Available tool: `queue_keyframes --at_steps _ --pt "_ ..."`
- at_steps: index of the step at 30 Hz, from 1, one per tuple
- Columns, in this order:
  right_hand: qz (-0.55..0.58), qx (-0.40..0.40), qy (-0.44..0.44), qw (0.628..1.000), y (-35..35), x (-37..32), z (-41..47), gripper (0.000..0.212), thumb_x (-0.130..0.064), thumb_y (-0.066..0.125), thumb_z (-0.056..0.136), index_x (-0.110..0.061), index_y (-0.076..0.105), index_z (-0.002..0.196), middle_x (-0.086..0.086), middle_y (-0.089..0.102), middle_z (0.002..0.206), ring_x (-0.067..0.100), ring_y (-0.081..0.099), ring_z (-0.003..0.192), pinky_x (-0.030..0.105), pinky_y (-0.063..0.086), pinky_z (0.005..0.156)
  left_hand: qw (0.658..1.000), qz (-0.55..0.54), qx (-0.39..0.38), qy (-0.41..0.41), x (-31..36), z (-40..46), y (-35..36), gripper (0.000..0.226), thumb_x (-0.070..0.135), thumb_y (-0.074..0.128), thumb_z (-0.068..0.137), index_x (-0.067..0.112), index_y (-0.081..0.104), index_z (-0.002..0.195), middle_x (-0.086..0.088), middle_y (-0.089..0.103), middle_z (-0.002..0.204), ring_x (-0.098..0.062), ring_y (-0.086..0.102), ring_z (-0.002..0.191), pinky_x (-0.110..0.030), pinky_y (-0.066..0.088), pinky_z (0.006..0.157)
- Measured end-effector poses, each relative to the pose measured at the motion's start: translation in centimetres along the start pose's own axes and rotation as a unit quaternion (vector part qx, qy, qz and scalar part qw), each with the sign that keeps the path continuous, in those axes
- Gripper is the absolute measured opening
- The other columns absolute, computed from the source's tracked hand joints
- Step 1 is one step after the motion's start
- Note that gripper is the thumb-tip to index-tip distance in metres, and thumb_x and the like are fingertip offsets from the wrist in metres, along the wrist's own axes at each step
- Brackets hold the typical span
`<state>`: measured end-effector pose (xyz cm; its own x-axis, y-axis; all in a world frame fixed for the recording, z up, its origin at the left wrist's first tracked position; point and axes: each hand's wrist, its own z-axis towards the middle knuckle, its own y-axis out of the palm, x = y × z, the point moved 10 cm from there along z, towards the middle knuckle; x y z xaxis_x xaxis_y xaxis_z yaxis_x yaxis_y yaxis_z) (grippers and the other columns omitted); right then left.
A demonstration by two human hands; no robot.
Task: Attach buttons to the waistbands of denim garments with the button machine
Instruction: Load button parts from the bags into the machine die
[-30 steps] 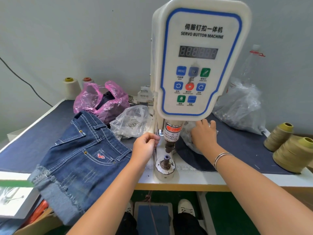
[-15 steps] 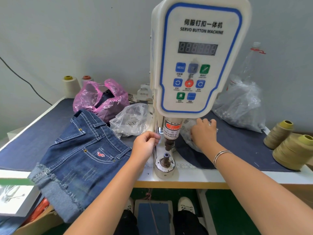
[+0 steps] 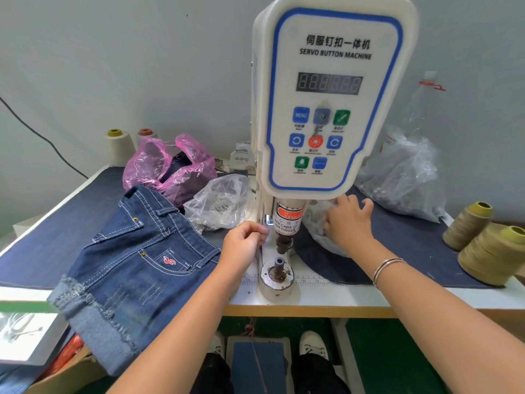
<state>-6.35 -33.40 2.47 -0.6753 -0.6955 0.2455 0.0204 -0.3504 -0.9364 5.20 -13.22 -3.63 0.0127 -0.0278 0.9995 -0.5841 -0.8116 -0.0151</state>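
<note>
While our right hand (image 3: 348, 223) digs fingers-spread into a clear bag (image 3: 318, 223) half hidden behind the button machine (image 3: 329, 95), our left hand (image 3: 241, 243) sits curled; can't tell what's inside.

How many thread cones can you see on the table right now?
4. A cream cone and a second cone beside it stand at the back left by the wall; two olive cones sit at the right edge. The machine may hide others.
</note>
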Motion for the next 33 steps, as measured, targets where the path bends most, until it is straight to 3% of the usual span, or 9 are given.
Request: queue_keyframes --at_steps 3,6,10,12,16,21,24,30,33 --pt "0.037 0.080 -0.010 0.996 -3.2 0.5 -1.5 0.012 -0.026 0.060 0.087 -0.025 0.072 0.083 -0.001 0.048 0.116 0.023 0.037 0.111 0.042 0.016 0.094 1.000 -0.013 -0.010 0.008 0.3 -0.2 0.2 0.035 -0.006 0.046 0.089 0.018 0.066 0.074 0.007 0.065 0.069 -0.004 0.057 0.065 -0.013 0.046 0.061" --pt "0.196 0.202 -0.020 0.959 -6.8 0.7 -4.8 0.004 -0.020 0.076 0.076 -0.022 0.073 0.073 -0.001 0.058 0.105 0.024 0.042 0.107 0.035 0.016 0.084 0.998 -0.036 -0.039 0.017 0.9 -0.6 0.6 0.031 -0.004 0.051 0.089 0.019 0.066 0.076 0.008 0.066 0.072 -0.009 0.057 0.071 -0.019 0.045 0.067" --pt "0.522 0.038 -0.033 0.851 -5.1 -3.1 -7.6 0.024 -0.026 0.070 0.082 -0.041 0.063 0.065 -0.023 0.058 0.088 -0.014 0.043 0.091 0.014 0.028 0.086 0.989 -0.015 -0.132 0.063 1.9 -2.0 2.2 0.015 0.004 0.063 0.089 0.017 0.070 0.092 -0.004 0.072 0.094 -0.012 0.066 0.085 -0.019 0.049 0.073" --pt "0.587 0.008 -0.036 0.809 -4.3 -4.8 -8.7 0.033 -0.018 0.069 0.084 -0.045 0.059 0.067 -0.022 0.062 0.081 -0.012 0.052 0.087 0.019 0.039 0.084 0.985 -0.003 -0.162 0.066 1.7 -2.6 3.0 0.010 0.009 0.068 0.086 0.015 0.072 0.094 -0.005 0.071 0.098 -0.012 0.067 0.089 -0.020 0.053 0.078" --pt "0.638 0.035 -0.011 0.770 -3.5 -5.6 -9.9 0.035 -0.009 0.068 0.086 -0.041 0.058 0.074 -0.016 0.060 0.081 -0.008 0.054 0.082 0.008 0.039 0.075 0.983 -0.011 -0.175 0.056 1.2 -2.4 3.2 0.011 0.011 0.063 0.090 0.008 0.073 0.087 -0.002 0.067 0.091 -0.011 0.065 0.088 -0.019 0.050 0.078" --pt "0.629 0.103 -0.035 0.770 -4.5 -5.7 -10.2 0.039 -0.002 0.069 0.084 -0.039 0.057 0.079 -0.016 0.058 0.080 -0.006 0.054 0.084 0.006 0.040 0.077 0.976 -0.007 -0.212 0.044 1.1 -2.6 3.8 0.015 0.018 0.065 0.090 0.010 0.078 0.090 -0.002 0.065 0.106 -0.006 0.064 0.097 -0.011 0.048 0.076" --pt "0.630 0.101 -0.033 0.769 -4.3 -5.7 -10.2 0.037 -0.002 0.069 0.084 -0.037 0.058 0.079 -0.017 0.058 0.080 -0.005 0.054 0.084 0.007 0.040 0.076 0.973 -0.016 -0.228 0.028 1.0 -2.8 3.9 0.015 0.021 0.065 0.090 0.013 0.078 0.093 0.003 0.065 0.109 -0.007 0.065 0.100 -0.014 0.048 0.078" --pt "0.636 0.083 -0.026 0.767 -3.6 -5.9 -10.5 0.021 -0.004 0.067 0.087 -0.025 0.066 0.084 -0.017 0.062 0.080 0.004 0.059 0.082 0.010 0.044 0.074 0.975 -0.024 -0.220 0.016 0.8 -2.8 3.5 0.022 0.027 0.070 0.084 0.010 0.075 0.096 -0.012 0.069 0.108 -0.024 0.065 0.106 -0.030 0.051 0.093" --pt "0.657 0.058 -0.010 0.751 -3.1 -6.2 -10.8 0.016 -0.005 0.065 0.089 -0.020 0.069 0.089 -0.010 0.064 0.084 0.003 0.059 0.083 0.010 0.044 0.074 0.975 -0.041 -0.218 0.011 0.6 -2.8 3.2 0.020 0.019 0.069 0.087 0.004 0.073 0.099 -0.009 0.073 0.100 -0.022 0.068 0.098 -0.026 0.052 0.085"
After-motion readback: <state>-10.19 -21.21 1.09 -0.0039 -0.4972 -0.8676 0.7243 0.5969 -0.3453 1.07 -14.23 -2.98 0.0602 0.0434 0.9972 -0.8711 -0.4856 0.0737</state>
